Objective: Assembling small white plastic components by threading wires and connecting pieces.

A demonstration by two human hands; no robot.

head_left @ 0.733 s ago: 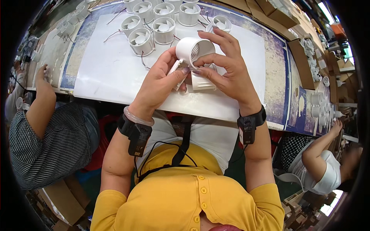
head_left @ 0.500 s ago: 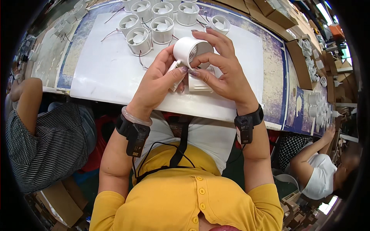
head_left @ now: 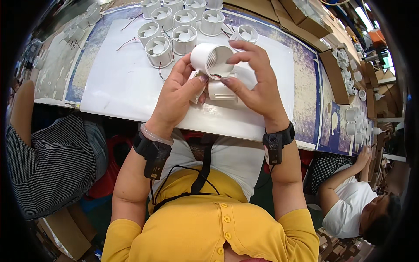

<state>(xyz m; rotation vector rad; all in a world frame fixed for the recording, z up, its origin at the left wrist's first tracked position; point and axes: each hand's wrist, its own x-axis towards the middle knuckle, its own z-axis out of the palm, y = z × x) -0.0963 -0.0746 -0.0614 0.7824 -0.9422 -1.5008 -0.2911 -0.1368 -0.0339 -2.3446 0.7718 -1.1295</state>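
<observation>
My left hand (head_left: pixel 174 89) is closed round a white cylindrical fan housing (head_left: pixel 201 59), gripping it low, near a small white bracket part at its underside. The housing's open end faces right, and slots show on its inner wall. Thin dark and red wires (head_left: pixel 216 76) lie at the lower rim of the opening. At that rim my right hand (head_left: pixel 255 81) has its thumb by the wires, with the index fingertip at the opening's right edge. Just below sits another white cylindrical part (head_left: pixel 222 91) with slots in its side. My fingers partly hide the bracket.
Several white fan units (head_left: pixel 159 51) with thin leads stand at the back of the white tabletop sheet (head_left: pixel 118 87). Cardboard boxes (head_left: pixel 334 72) and more white parts (head_left: pixel 355 124) line the right side. People sit to my left (head_left: pixel 56 161) and right (head_left: pixel 349 196).
The housing has turned so more of its inside shows. My right index finger has drawn out of the opening to its edge, and the wires now show. The person at right has shifted.
</observation>
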